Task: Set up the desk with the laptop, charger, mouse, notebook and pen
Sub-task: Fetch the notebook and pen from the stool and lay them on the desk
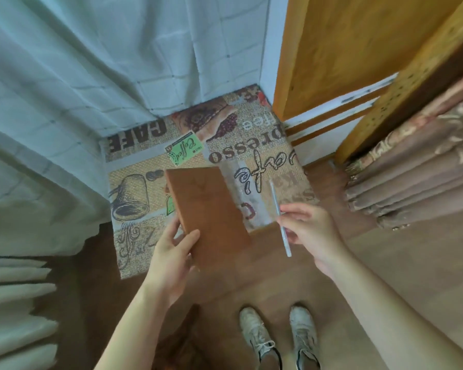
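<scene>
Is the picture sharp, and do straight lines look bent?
Head view: soft overall, the pen and notebook slightly blurred; wide-angle lens bows the curtain and door edges outward; even daylight, no glare, faint shadows beneath both hands.

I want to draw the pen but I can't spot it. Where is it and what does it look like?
Find the coffee-print mat on the brown floor, then its near right corner, where the person's right hand is. The pen is pinched in that hand's fingers, pointing away toward the mat. It is thin and pale silver-white, unlike the wide brown notebook in the left hand.
</scene>
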